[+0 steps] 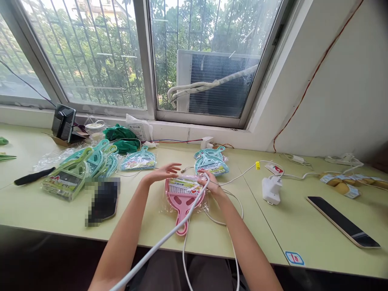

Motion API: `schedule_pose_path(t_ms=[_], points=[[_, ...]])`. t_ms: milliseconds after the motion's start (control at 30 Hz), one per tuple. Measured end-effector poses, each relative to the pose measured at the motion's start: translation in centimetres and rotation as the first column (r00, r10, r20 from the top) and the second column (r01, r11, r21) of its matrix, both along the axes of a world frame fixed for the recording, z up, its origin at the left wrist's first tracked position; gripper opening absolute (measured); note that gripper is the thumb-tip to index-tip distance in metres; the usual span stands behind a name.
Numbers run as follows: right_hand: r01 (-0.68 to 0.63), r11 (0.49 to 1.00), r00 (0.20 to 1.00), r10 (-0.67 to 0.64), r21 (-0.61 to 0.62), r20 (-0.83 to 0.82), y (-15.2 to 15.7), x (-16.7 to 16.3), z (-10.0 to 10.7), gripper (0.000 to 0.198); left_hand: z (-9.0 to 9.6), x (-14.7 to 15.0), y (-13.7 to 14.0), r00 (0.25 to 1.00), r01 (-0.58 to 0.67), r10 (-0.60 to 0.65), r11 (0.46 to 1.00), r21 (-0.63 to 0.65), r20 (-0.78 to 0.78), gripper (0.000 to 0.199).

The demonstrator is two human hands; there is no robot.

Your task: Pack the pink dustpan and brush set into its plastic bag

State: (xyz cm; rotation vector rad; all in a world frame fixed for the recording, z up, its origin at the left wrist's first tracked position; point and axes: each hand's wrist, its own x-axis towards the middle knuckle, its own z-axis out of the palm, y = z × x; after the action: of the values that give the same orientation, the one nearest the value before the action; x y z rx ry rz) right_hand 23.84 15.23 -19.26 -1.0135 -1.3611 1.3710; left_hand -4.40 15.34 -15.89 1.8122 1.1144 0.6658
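Note:
A pink dustpan with a small white-bristled brush (183,202) lies in clear plastic wrap on the table before me, its handle towards me. My left hand (162,172) is over its upper left edge, fingers stretched out and holding nothing. At the upper right edge is my right hand (211,182), its fingers apart and close to the wrap; whether they touch it I cannot tell. A thick white cable (163,244) runs across the view in front of the right fingers and the dustpan.
Blue dustpan sets (138,160) and another blue stack (211,161) lie behind my hands. Left are green wrapped sets (67,178), a black-handled tool (34,176) and a phone (104,200). Right are a white adapter (271,190), another phone (342,222) and loose white cables.

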Motion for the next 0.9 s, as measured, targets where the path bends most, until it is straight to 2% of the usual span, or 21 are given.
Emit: schedule_pose_path(t_ms=[67, 167, 233, 267, 333, 400, 467, 533, 600, 700, 733, 800, 900], points=[[-0.057, 0.997, 0.998, 0.058, -0.045, 0.013, -0.4, -0.1, 0.4, 0.063, 0.8, 1.3, -0.6, 0.991, 0.060, -0.069, 0.995, -0.076, -0.116, 0.071], [-0.155, 0.985, 0.988, 0.152, -0.082, -0.036, -1.1, -0.6, 0.8, 0.077, 2.0, 2.7, -1.5, 0.935, 0.072, -0.105, 0.991, -0.109, -0.340, 0.057], [-0.199, 0.976, 0.975, 0.188, -0.085, -0.120, -1.4, -0.9, 0.9, 0.082, 2.7, 2.6, -2.1, 0.930, 0.069, -0.113, 0.988, -0.137, -0.349, 0.050], [-0.199, 0.977, 0.970, 0.184, -0.082, -0.160, -1.3, -1.0, 0.9, 0.082, 2.9, 2.2, -2.3, 0.950, 0.047, -0.088, 0.989, -0.141, -0.300, 0.049], [-0.156, 0.986, 0.965, 0.140, -0.054, -0.220, -1.1, -1.0, 0.9, 0.080, 3.2, 0.5, -2.3, 0.991, -0.065, 0.053, 0.993, -0.102, -0.121, 0.049], [-0.076, 0.997, 0.967, 0.071, -0.010, -0.245, -0.6, -0.7, 1.0, 0.078, 2.7, -1.7, -1.8, 0.955, -0.267, 0.271, 0.963, -0.042, 0.120, 0.052], [-0.026, 1.000, 0.973, 0.028, 0.012, -0.230, -0.3, -0.6, 1.0, 0.079, 1.5, -3.6, -0.8, 0.808, -0.469, 0.441, 0.883, -0.025, 0.391, 0.057], [-0.023, 1.000, 0.982, 0.024, 0.008, -0.187, -0.2, -0.7, 1.0, 0.078, -0.3, -4.1, 0.7, 0.626, -0.557, 0.459, 0.829, -0.050, 0.631, 0.064], [-0.044, 0.999, 0.986, 0.045, 0.005, -0.161, -0.3, -1.3, 0.7, 0.079, -2.2, -3.0, 2.1, 0.509, -0.537, 0.410, 0.838, -0.092, 0.757, 0.068], [-0.081, 0.996, 0.982, 0.085, 0.029, -0.171, -0.4, -2.2, 0.3, 0.092, -4.3, 0.5, 3.4, 0.423, -0.463, 0.401, 0.866, -0.186, 0.813, 0.067], [-0.085, 0.996, 0.980, 0.091, 0.040, -0.176, -0.4, -2.4, 0.2, 0.098, -4.6, 1.7, 3.6, 0.423, -0.438, 0.409, 0.874, -0.212, 0.809, 0.067], [-0.062, 0.996, 0.981, 0.074, 0.067, -0.182, -0.3, -2.5, 0.2, 0.103, -4.9, 3.6, 3.3, 0.485, -0.386, 0.415, 0.892, -0.237, 0.770, 0.071], [0.042, 0.991, 0.981, -0.017, 0.127, -0.194, -0.2, -2.1, 0.6, 0.090, -4.6, 5.2, 2.3, 0.683, -0.283, 0.349, 0.936, -0.207, 0.642, 0.079]])
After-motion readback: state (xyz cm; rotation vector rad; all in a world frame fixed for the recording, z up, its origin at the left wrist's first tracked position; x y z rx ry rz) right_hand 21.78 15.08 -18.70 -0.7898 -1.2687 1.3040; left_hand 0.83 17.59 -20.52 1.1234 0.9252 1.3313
